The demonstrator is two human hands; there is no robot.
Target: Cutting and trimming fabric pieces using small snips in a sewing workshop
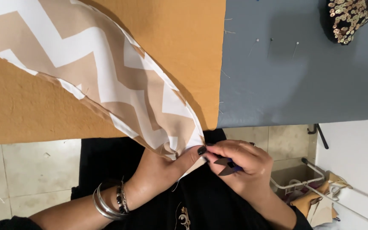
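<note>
1. Head view: the corner of a beige-and-white zigzag fabric [107, 72] is pinched between thumb and fingers of the left hand [162, 172], just below the table edge. The fabric is draped back over a mustard cloth [184, 42] spread on the grey table [303, 85].
2. Head view: the right hand [243, 164] is closed around small thread snips [228, 166], whose dark blades are pointed at the pinched corner and are touching or just beside the left thumb.
3. Head view: silver and beaded bangles [111, 202] are worn on the left wrist, over a dark garment.
4. Head view: three pins [273, 47] are stuck in the table surface, well apart from the hands. A sequinned piece [350, 19] is seen at the far corner.
5. Head view: a wire basket [297, 181] is seen on the tiled floor, beside the right forearm.
</note>
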